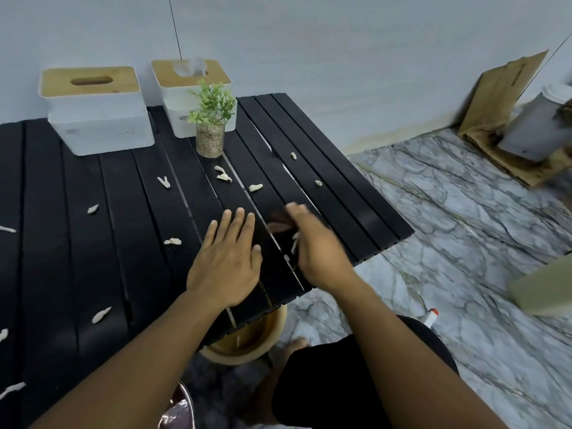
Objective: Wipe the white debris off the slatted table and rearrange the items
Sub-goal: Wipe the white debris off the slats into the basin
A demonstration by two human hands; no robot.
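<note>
White debris bits lie scattered over the black slatted table, for example one bit near the middle and another at the front left. My left hand rests flat on the slats with fingers spread. My right hand, blurred, stands on its edge on the table just right of the left hand, with small white bits beside its palm. Two white tissue boxes with wooden lids stand at the back, one at the left and one at the centre. A small potted plant stands before the centre box.
A tan round bin sits on the floor under the table's front edge. Marble floor spreads to the right. Cardboard sheets and a grey container lean in the far right corner. My knee in black shorts is below the table.
</note>
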